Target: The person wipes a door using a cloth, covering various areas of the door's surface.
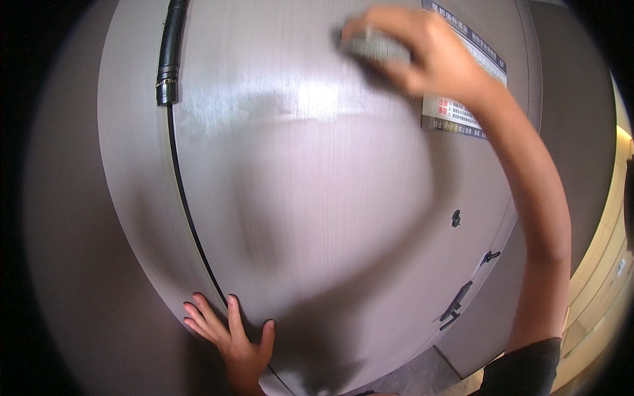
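A pale, wood-grained door (307, 208) fills most of the view. Raised to its upper part, my right hand (421, 54) grips a grey pad or cloth (379, 47), blurred, held at the door's surface. Beneath it the door has a shiny, wet-looking band. My left hand (233, 336) rests with spread fingers at the lower left, across the dark gap between door and frame, holding nothing. A printed notice (465, 119) is fixed on the upper right of the door, partly hidden by my right hand and forearm.
A black door closer or hinge cover (168, 54) runs down the upper left edge. On the door's right side are a dark round fitting (456, 218), a small latch (490, 256) and a black lever handle (454, 307). Grey floor (411, 373) shows at the bottom.
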Tool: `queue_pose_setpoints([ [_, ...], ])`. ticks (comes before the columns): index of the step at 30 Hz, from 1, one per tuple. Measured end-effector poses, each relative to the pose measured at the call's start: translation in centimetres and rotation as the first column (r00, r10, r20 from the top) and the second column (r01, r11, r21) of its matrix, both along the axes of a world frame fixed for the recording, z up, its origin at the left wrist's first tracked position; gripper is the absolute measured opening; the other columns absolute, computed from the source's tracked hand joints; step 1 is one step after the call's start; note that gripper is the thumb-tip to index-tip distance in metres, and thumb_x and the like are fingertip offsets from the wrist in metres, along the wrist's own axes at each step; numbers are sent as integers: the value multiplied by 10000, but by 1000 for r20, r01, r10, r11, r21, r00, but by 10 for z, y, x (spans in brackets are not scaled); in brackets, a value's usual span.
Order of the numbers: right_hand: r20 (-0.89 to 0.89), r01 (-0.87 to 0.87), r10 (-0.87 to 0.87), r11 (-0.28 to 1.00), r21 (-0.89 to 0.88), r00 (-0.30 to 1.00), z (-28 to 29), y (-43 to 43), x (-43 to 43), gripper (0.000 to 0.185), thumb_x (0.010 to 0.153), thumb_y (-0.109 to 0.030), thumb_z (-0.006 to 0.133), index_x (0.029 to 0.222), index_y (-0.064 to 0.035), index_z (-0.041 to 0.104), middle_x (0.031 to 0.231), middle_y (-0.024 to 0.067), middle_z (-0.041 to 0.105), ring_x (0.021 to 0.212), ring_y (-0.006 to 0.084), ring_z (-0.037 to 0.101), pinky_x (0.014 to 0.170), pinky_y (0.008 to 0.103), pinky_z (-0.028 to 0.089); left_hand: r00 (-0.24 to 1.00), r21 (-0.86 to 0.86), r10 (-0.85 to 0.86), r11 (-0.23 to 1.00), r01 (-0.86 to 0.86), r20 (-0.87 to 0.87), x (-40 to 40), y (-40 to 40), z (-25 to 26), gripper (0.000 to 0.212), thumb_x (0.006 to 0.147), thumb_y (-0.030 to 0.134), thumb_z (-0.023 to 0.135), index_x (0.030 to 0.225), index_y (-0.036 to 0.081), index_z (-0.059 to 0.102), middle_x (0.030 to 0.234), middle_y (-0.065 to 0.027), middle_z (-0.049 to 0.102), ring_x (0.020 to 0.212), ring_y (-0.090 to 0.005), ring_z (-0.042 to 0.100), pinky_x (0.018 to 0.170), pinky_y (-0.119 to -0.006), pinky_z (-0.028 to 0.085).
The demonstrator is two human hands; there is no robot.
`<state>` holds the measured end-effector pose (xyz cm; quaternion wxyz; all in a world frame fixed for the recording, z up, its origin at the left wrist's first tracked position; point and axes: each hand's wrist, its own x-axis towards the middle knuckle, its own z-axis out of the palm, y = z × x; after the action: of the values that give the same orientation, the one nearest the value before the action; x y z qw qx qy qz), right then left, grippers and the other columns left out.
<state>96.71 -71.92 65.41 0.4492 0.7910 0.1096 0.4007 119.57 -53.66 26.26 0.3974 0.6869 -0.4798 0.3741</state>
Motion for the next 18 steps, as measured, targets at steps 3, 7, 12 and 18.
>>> queue_pose_setpoints([
  [3,-168,101,-92,994,42,982,-29,-1,-10,429,678,-22,651,1103,-82,662,968,124,697,866,316,694,821,394,577,1000,13,7,1000,-7,-7,0,0,-1,819,758,314,776,1467,81,439,1601,-348,110,1474,-570,18,1128,-716,1],
  [7,7,56,-55,998,-41,998,-4,-8,-3,424,713,-26,668,1125,-124,675,997,124,709,897,323,696,833,395,579,999,7,15,1000,-15,41,1,0,0,897,777,325,752,1539,117,329,1631,-294,69,1506,-494,-14,1136,-703,-38],
  [12,206,55,-122,951,305,971,70,6,18,249,887,-57,594,1120,-12,671,1005,217,716,897,312,710,827,427,553,999,24,6,1000,-7,33,1,2,1,891,772,316,758,1528,99,340,1630,-296,72,1504,-501,-10,1144,-689,-37],
  [18,320,81,-216,918,388,923,72,42,39,270,857,-43,574,1104,-1,674,917,215,713,786,332,699,767,429,563,999,45,-6,999,8,-48,-6,6,2,800,772,347,782,1446,59,462,1598,-349,116,1481,-555,2,1127,-714,-23],
])
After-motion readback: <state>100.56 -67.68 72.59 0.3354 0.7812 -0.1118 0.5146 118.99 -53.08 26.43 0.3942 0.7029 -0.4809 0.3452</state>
